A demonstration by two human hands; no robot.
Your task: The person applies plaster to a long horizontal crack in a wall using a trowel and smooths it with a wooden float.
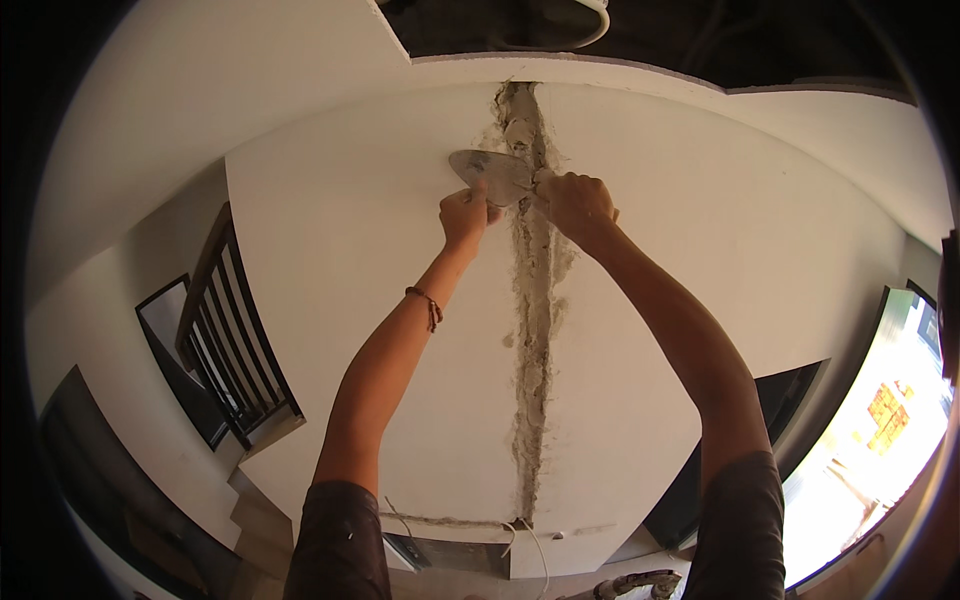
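A pointed metal trowel (490, 172) is raised before the wall, its blade smeared with pale plaster and its tip toward the left. My right hand (580, 205) is closed around its handle, and the butt of the handle shows just past my fist. At the lower edge of the blade is my left hand (465, 215), thumb against the metal and fingers curled, partly hidden. Behind the trowel, a rough vertical groove (534, 330) filled with grey-beige plaster runs down the white wall (430, 400). Smears spread along both of its sides.
Overhead, a dark ceiling opening (650, 40) has a looped white conduit (597, 20) in it. A dark stair railing (235, 330) stands left, a bright opening (870, 440) right. Loose wires (540, 550) hang from the groove's lower end, beside a thin horizontal groove (450, 521).
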